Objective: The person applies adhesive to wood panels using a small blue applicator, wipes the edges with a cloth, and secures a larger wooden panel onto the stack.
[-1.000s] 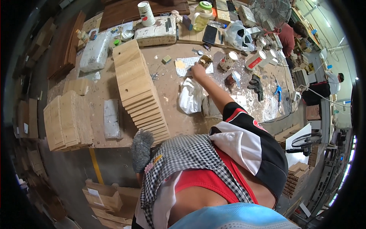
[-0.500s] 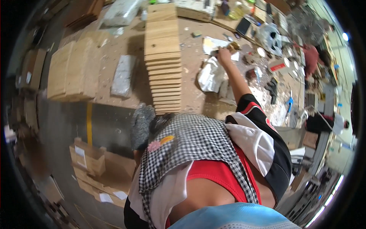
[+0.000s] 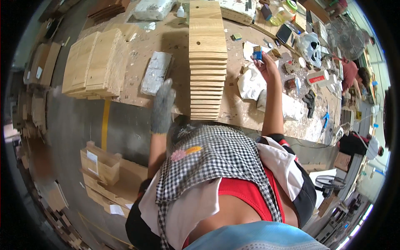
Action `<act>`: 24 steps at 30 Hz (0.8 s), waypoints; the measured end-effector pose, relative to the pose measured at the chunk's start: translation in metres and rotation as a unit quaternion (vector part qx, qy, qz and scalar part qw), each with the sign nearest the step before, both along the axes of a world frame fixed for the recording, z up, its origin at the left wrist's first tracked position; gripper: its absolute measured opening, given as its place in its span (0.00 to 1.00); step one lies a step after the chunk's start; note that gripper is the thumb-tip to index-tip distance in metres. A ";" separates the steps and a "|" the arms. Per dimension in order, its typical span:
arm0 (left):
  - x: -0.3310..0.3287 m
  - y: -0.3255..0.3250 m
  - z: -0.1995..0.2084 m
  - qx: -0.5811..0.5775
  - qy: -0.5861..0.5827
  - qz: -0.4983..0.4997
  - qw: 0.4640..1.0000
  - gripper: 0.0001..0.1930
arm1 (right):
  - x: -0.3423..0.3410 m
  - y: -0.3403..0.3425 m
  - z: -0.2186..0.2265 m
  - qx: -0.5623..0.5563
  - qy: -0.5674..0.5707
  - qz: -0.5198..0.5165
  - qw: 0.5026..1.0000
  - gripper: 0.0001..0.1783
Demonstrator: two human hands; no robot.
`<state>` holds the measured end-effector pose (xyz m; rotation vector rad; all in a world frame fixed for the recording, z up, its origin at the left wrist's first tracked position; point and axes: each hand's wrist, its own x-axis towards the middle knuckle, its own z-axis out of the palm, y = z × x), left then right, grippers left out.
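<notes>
The person's right hand [image 3: 270,68] reaches out over the far right part of the table [image 3: 233,104], its grip closed on a small blue block [image 3: 257,55], which is pinched between thumb and fingers just above the edge of a pale sheet [image 3: 248,48]. A rumpled white cloth [image 3: 251,84] lies on the table just below this hand, and a small yellow-green sponge [image 3: 236,37] sits to the left of the sheet. The left hand [image 3: 163,106], in a grey glove, is raised near the table's front edge, fingers pointing away from the body; it is blurred, so how far its grip is open cannot be told, and nothing can be made out in it. Just beyond its fingertips lies a white wrapped block [image 3: 156,73]. Between the two hands runs a row of overlapping wooden boards [image 3: 206,54], their edges stepped toward the person, with a round hole in each of the two farthest faces. A second stack of boards [image 3: 93,62] stands at the left of the table. Toward the right are a dark glove [image 3: 309,103], a blue-handled tool [image 3: 325,120] and a white cup with a red patch [image 3: 317,77], tipped on its side.
</notes>
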<state>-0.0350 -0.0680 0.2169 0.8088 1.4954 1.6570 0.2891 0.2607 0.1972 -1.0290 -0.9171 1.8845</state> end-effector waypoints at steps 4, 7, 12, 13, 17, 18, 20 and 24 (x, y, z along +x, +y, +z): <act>-0.059 0.083 0.006 0.048 -0.098 -0.043 0.993 0.31 | -0.078 -0.094 0.059 0.027 0.111 0.068 0.991 0.23; -0.104 0.116 0.010 -0.016 0.064 -0.095 0.993 0.37 | -0.172 -0.131 0.105 0.212 -0.144 0.068 0.964 0.23; -0.126 0.127 -0.017 -0.050 -0.081 -0.151 0.984 0.60 | -0.294 -0.143 0.112 0.577 -0.405 0.085 0.704 0.23; -0.118 0.139 -0.059 0.011 -0.105 -0.130 0.986 0.58 | -0.303 -0.142 0.112 0.605 -0.419 0.102 0.669 0.23; -0.096 0.165 -0.116 0.085 -0.086 -0.117 0.986 0.52 | -0.311 -0.137 0.099 0.657 -0.446 0.135 0.593 0.24; -0.091 0.163 -0.106 0.087 -0.073 -0.127 0.985 0.51 | -0.306 -0.137 0.092 0.668 -0.459 0.141 0.569 0.24; -0.082 0.153 -0.085 0.164 -0.526 -0.176 0.815 0.48 | -0.297 -0.140 0.082 0.671 -0.483 0.138 0.546 0.24; -0.089 0.162 -0.122 0.066 0.056 -0.158 0.984 0.45 | -0.312 -0.138 0.083 0.688 -0.500 0.154 0.502 0.24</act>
